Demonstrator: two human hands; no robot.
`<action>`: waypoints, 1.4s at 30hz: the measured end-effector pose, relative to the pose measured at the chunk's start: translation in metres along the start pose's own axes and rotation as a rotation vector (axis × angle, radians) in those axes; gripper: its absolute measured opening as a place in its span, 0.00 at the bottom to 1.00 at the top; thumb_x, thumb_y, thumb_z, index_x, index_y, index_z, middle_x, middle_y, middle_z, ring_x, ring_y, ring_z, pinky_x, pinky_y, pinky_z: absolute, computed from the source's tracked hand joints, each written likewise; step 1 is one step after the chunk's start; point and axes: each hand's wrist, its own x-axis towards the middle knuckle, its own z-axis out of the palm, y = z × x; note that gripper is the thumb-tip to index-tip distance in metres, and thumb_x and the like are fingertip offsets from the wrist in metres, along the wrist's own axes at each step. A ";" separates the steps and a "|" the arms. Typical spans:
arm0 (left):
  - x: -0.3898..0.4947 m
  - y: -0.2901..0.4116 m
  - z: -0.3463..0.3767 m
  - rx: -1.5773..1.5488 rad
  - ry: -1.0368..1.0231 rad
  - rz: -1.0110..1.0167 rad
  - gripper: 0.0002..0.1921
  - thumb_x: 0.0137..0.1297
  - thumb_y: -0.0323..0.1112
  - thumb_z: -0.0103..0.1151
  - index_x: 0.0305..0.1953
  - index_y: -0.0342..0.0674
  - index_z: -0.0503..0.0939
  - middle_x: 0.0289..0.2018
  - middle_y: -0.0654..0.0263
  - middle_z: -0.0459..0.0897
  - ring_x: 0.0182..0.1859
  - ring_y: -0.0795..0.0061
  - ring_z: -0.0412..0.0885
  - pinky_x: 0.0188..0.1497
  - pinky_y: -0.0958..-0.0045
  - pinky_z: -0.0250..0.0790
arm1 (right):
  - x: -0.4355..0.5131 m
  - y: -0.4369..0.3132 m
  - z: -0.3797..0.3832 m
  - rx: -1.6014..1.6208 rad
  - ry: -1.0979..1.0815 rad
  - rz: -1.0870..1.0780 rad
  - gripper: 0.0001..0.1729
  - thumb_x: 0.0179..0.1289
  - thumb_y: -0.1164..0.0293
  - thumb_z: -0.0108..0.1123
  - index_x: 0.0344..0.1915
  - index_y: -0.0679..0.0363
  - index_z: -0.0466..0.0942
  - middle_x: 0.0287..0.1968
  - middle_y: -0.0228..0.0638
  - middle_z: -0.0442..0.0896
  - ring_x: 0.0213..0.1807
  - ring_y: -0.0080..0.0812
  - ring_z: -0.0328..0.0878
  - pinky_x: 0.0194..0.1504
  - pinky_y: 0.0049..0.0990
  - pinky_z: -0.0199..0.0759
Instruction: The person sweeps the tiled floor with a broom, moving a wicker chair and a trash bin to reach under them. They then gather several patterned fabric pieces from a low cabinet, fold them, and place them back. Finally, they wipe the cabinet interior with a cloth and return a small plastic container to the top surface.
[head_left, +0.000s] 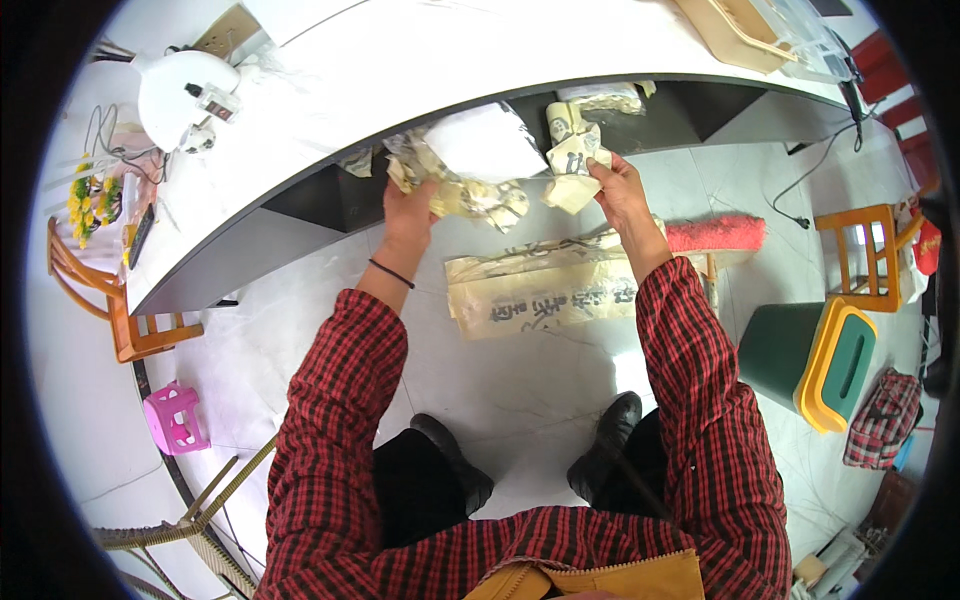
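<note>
At the open front of a dark shelf (630, 131) under the tabletop, my left hand (409, 210) grips crumpled yellowish plastic wrapping (480, 196). Against that wrapping lies a white, flat-looking packet (487, 142), its contents hard to make out. My right hand (621, 187) pinches a twisted yellowish bag (574, 161) printed with dark characters. Further back in the shelf sits another clear-wrapped bundle (604, 97). On the floor below my hands, a large flattened yellowish bag (547, 296) bears dark writing.
The white tabletop (360, 67) curves across the top, with a beige plastic tray (731, 37) at right. Below right are a pink-headed broom (716, 234), a wooden chair (859, 255) and a green bin with yellow rim (806, 360). A pink stool (176, 420) stands at left.
</note>
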 end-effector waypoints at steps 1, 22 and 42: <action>0.002 0.002 0.000 0.010 0.012 0.023 0.20 0.65 0.22 0.55 0.58 0.42 0.71 0.50 0.63 0.80 0.49 0.63 0.83 0.45 0.59 0.82 | -0.004 -0.002 -0.005 0.061 0.029 0.014 0.10 0.66 0.79 0.56 0.47 0.67 0.78 0.44 0.40 0.84 0.41 0.32 0.84 0.44 0.31 0.81; 0.018 0.043 -0.025 -0.010 0.155 -0.033 0.18 0.66 0.23 0.55 0.57 0.35 0.70 0.52 0.56 0.79 0.48 0.56 0.82 0.44 0.54 0.82 | 0.015 -0.026 -0.021 -0.208 0.288 -0.252 0.37 0.56 0.59 0.71 0.58 0.68 0.67 0.49 0.45 0.79 0.49 0.36 0.80 0.47 0.31 0.78; 0.035 0.061 -0.066 0.053 0.274 -0.093 0.19 0.69 0.40 0.58 0.57 0.39 0.74 0.52 0.60 0.80 0.52 0.60 0.80 0.51 0.51 0.77 | 0.032 -0.024 -0.053 -0.543 0.181 -0.382 0.41 0.49 0.69 0.69 0.63 0.66 0.63 0.51 0.47 0.82 0.52 0.40 0.81 0.55 0.30 0.74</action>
